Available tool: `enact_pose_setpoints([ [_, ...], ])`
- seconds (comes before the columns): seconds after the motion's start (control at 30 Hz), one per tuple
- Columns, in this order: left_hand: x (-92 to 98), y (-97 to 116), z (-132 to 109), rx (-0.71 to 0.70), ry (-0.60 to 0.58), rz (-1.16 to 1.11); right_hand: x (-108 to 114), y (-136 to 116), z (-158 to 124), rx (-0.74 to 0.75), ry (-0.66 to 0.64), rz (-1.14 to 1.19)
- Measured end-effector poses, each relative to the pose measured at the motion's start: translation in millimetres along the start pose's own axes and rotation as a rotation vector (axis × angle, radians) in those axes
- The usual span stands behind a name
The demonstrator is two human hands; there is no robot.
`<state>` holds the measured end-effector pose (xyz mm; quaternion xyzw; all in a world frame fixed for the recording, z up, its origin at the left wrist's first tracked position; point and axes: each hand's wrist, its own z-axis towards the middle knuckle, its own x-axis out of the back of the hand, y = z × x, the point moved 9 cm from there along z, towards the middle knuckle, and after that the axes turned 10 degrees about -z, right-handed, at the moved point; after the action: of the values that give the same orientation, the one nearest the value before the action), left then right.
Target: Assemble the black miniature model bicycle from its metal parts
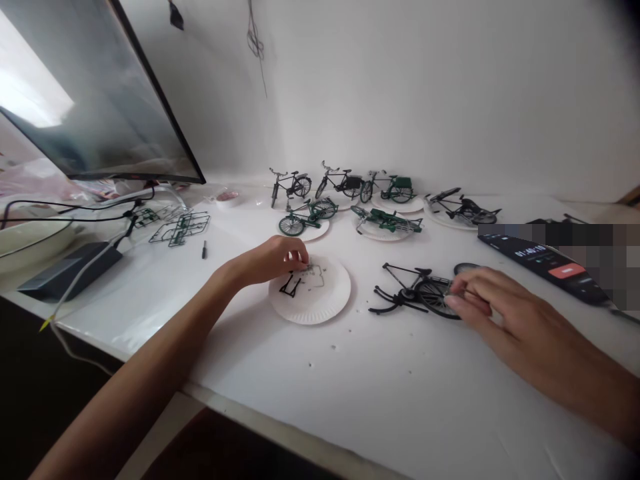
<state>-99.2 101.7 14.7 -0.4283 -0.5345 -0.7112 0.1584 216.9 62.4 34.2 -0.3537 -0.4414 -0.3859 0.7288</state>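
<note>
My left hand [277, 259] reaches over the far rim of a white paper plate [320, 308], fingers pinched together on a small part I cannot make out. On that plate lie a black U-shaped piece [291, 287] and tiny loose bits. My right hand [493, 300] rests on the table with its fingertips closed on the rear wheel of a half-built black model bicycle [407, 291], which lies on its side on the white table [400, 380].
Several finished green and black model bicycles [345, 183] stand or lie on plates at the back. A phone showing a timer [550, 263] lies to the right. Green part frames [180, 228], a small screwdriver [204, 249], cables and a tilted monitor [90, 93] fill the left.
</note>
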Motion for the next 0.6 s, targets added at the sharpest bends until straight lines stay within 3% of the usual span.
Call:
enact_pose_setpoints([
  [0.17,-4.8,4,0,-0.006,-0.005,0.050,-23,8,-5,0.059,-0.196,-0.051],
  [0.33,-7.5,18,-1,-0.048,0.003,0.128,-20,4,-8,0.106,-0.159,-0.129],
  [0.6,8.3,29,-4,-0.124,0.121,0.107,-26,-7,-17,0.196,-0.131,-0.136],
])
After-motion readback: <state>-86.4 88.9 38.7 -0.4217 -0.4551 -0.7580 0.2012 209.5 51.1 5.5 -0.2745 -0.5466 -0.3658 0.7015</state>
